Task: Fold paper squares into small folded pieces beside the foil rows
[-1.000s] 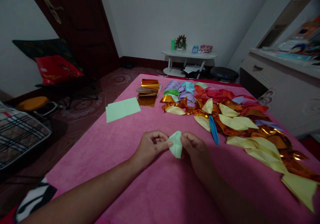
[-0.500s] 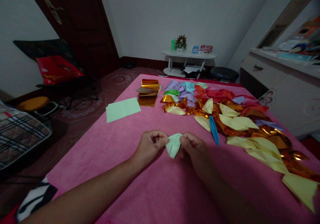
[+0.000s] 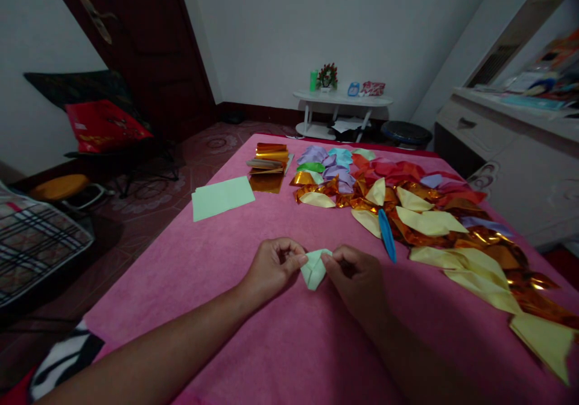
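A small pale green folded paper (image 3: 313,270) is held up between both hands above the pink cloth, its narrow end pointing down toward me. My left hand (image 3: 279,263) pinches its left corner between thumb and fingers. On the other side, my right hand (image 3: 355,272) grips the right corner, thumb on top. A flat stack of light green paper sheets (image 3: 223,198) lies beyond my left hand. To the right of my right hand rests a narrow blue folded paper (image 3: 387,236).
Folded papers, gold (image 3: 400,233), yellow (image 3: 429,222), red (image 3: 402,170) and purple (image 3: 341,177), cover the table's right side. Gold foil sheets (image 3: 268,182) are stacked at the back. Beyond stand a white side table (image 3: 332,97), a black stool (image 3: 406,132) and a chair with a red bag (image 3: 104,126).
The green paper has dropped slightly and tilted, and a fold line now crosses it. My right thumb has shifted onto its upper right corner. The other papers have stayed in place.
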{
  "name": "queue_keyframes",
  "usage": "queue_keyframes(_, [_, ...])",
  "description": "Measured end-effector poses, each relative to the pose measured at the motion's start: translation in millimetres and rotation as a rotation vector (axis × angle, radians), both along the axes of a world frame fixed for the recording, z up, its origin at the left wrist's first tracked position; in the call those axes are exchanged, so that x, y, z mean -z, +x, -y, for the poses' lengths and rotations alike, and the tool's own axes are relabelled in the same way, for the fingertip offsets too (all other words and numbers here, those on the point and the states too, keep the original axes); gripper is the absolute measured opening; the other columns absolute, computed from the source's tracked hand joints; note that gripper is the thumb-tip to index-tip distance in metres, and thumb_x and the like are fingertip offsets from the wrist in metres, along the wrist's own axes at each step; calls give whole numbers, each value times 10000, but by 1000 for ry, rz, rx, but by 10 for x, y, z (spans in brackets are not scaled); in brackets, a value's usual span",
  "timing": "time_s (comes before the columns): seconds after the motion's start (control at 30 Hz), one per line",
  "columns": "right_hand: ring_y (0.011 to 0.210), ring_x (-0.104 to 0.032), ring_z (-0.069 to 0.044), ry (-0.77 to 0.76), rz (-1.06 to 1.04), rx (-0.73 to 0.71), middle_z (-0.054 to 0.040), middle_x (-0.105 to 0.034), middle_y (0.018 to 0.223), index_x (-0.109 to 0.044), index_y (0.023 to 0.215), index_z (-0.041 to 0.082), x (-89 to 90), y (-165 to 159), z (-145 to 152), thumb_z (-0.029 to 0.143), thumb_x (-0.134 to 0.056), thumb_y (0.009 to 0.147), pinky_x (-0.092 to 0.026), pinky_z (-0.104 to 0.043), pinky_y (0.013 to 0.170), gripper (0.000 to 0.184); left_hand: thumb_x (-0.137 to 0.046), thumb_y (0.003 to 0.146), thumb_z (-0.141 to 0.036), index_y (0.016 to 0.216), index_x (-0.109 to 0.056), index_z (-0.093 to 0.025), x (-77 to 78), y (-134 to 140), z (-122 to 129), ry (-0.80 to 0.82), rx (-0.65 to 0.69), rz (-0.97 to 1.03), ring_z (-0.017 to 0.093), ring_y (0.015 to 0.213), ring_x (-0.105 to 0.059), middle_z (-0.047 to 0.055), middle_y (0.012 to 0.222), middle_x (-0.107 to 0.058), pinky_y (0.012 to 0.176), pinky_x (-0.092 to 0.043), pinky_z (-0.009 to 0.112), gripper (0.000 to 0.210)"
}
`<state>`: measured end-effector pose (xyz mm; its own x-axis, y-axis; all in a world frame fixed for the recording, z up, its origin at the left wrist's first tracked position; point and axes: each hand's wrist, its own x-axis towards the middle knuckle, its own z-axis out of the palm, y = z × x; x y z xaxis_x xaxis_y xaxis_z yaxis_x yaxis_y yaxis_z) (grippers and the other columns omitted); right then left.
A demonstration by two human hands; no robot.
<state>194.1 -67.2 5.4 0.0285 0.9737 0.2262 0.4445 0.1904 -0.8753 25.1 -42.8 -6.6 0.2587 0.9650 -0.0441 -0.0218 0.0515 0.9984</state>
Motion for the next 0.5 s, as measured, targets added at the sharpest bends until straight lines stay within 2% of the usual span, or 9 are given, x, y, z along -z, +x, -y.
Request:
queue_keyframes(0.13, [452,-326,-87,-108,-59,-38,61,-362,477,-514,573,184,18,-5,-6,378,-576,816,-241,-228,437,318,-687,724,-365,670,-623,-104,-1,-9,2,40,10,-63,119,559,-525,51,630,-629,535,-379,221,274])
queue_keyframes(0.27, [449,-308,-80,-171,-78,-32,71,-355,483,-558,622,176,38,-16,-28,382,-635,765,-224,-217,426,262,-679,739,-354,684,-630,-103,11,-18,-2,57,16,-78,137,596,-562,66,667,-654,552,-397,226,261])
queue_keyframes(0.4, [439,-345,-86,-199,-130,-39,71,-438,512,-618,846,175,34,-20,-45,348,-648,749,-244,-210,417,201,-682,741,-341,685,-634,-105,26,-22,2,74,28,-78,134,595,-563,59,658,-651,554,-398,222,247])
queue_keyframes(0.5, [450,-380,-91,-216,-137,-74,55,-462,505,-630,766,172,28,-16,-35,338,-636,758,-271,-210,426,167,-675,752,-328,692,-637,-105,27,-18,13,93,45,-90,132,601,-560,58,663,-646,559,-399,222,234])
